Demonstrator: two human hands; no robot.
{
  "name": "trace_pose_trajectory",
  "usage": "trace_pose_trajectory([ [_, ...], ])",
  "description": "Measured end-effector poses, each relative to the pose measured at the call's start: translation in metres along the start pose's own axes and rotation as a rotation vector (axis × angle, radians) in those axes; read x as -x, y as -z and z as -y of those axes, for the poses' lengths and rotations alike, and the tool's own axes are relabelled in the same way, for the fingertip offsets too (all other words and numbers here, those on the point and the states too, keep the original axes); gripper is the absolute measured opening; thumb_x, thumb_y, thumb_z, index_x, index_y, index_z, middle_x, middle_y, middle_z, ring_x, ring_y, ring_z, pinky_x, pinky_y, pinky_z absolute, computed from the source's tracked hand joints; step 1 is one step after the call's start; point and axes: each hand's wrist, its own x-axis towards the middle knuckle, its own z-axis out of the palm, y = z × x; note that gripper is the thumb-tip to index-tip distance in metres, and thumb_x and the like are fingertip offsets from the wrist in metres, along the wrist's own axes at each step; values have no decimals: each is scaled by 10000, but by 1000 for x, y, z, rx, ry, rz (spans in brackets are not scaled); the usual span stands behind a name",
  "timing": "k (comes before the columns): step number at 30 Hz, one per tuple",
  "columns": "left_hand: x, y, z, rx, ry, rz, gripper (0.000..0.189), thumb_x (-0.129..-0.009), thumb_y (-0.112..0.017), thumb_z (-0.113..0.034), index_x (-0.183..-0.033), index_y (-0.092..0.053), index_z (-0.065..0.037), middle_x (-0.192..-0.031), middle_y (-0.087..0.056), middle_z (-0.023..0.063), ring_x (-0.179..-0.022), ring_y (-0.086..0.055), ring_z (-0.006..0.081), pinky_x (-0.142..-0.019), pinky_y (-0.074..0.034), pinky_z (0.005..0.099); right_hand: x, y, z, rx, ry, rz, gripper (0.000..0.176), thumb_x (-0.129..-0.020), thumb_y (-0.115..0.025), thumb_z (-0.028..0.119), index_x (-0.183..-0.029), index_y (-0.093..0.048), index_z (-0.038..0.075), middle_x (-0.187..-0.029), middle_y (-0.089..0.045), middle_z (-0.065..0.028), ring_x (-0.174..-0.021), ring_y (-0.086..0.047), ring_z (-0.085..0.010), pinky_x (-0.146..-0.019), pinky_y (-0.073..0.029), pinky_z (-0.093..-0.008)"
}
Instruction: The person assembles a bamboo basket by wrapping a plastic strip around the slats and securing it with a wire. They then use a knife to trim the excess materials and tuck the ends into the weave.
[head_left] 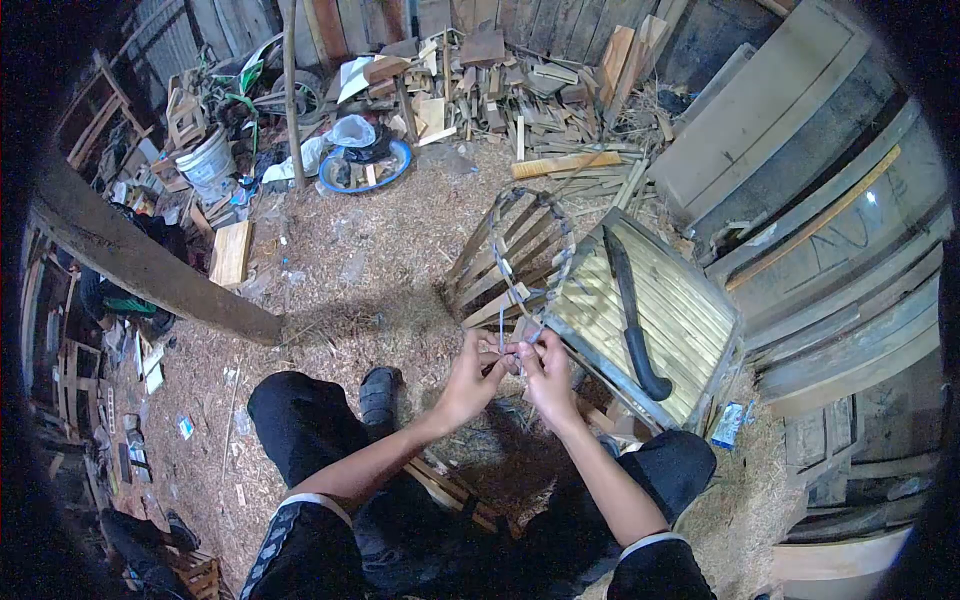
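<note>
My left hand (472,382) and my right hand (547,378) meet in front of me, fingertips pinched close together. Between them rises a thin pale strip (502,325), its lower end hidden by the fingers. Just beyond stands a tapered basket-like frame of wooden slats (478,262), tilted, with a round hoop (573,245) bound at its rim. A short wooden piece (527,328) shows right above my right fingers. To the right, a machete with a dark handle (637,345) lies on a slatted bench top (685,330).
A wooden post (150,265) slants across the left. Farther back are a blue-rimmed basin (365,187), a white bucket (207,165) and a heap of wood offcuts (545,95). Boards (770,110) lean at the right. Shavings cover the floor (330,260). Another person's foot (180,530) shows lower left.
</note>
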Motion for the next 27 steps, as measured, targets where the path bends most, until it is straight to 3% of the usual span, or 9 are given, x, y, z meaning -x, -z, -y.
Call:
trace_pose_trajectory([
  [5,-4,0,6,51,-23,-36,257,-979,-587,-30,-1185,-432,-27,-1001,-710,150,-886,-665,156,-752,-535,336,1,2,5,-121,-83,6,177,-1007,-609,143,-1097,-620,-9,-994,-701,-56,-911,-620,-104,-796,-465,-265],
  [7,-6,4,4,-50,-71,33,364,-969,-584,-7,-1304,-444,-33,-1063,-713,153,-908,-656,148,-798,-536,335,3,8,10,-8,-179,21,214,-993,-637,163,-1122,-658,-7,-983,-687,-21,-871,-586,-88,-790,-456,-267],
  [10,-7,7,-8,-166,-194,63,465,-942,-583,24,-1392,-500,-53,-1131,-715,148,-967,-676,174,-886,-530,350,6,10,13,-30,-168,37,234,-987,-649,181,-1147,-671,12,-939,-662,7,-825,-556,-77,-757,-448,-253],
  [14,-9,6,6,-223,-314,65,462,-910,-575,51,-1356,-596,-67,-1181,-708,149,-1026,-692,223,-955,-513,364,12,15,24,-147,-254,102,238,-985,-650,184,-1158,-661,21,-911,-647,18,-815,-541,-64,-734,-440,-238],
  [16,-8,8,-1,-70,-281,78,382,-912,-582,15,-1276,-660,-73,-1218,-680,199,-1139,-667,323,-984,-511,362,13,10,33,-189,-261,89,237,-991,-634,169,-1191,-648,42,-917,-640,12,-820,-539,-56,-715,-432,-228],
  [23,-8,10,-4,-133,-273,122,341,-912,-586,10,-1236,-678,-40,-1143,-714,182,-1071,-698,298,-924,-533,367,19,6,39,-236,-153,-11,394,-984,-642,147,-1340,-506,49,-968,-654,-29,-873,-587,-87,-757,-466,-244],
  [27,-10,7,0,-105,-257,113,277,-915,-589,5,-1164,-706,-23,-1107,-725,179,-1021,-714,291,-899,-542,365,19,13,23,-41,-30,-49,421,-984,-638,132,-1354,-459,40,-987,-659,-63,-855,-614,-112,-760,-495,-260],
])
